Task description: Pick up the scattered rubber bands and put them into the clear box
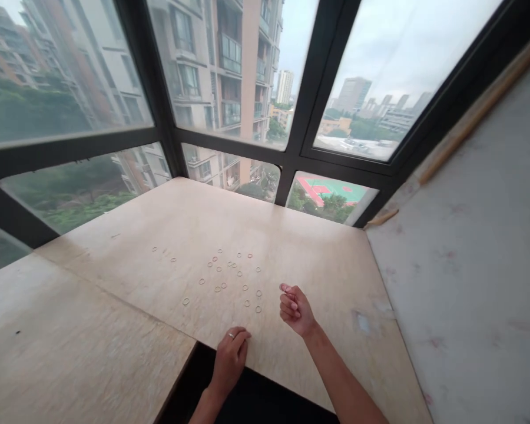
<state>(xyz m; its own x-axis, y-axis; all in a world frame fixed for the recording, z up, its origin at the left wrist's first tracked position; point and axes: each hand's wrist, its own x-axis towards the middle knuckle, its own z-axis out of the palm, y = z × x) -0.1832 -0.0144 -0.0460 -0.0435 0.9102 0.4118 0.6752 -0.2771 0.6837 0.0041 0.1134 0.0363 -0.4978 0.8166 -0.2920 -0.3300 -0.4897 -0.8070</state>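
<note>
Several thin rings (pixel 186 301), mostly pale yellowish and a couple red, lie scattered over the middle of the light wooden surface (pixel 318 259). My right hand (pixel 297 309) is raised to the right of them, its fingers curled, with a small reddish ring (pixel 284 287) at the tips of thumb and index finger. Near the front edge, my left hand (pixel 232 353) rests with its fingers bent and pressed together, a metal ring on one finger. Whether anything is under those fingers is hidden.
Dark window frames (pixel 229 141) rise behind the surface. A pale patterned wall (pixel 477 247) borders it on the right. A dark gap (pixel 265 394) opens at the front, below my left hand. A seam crosses the boards at the left.
</note>
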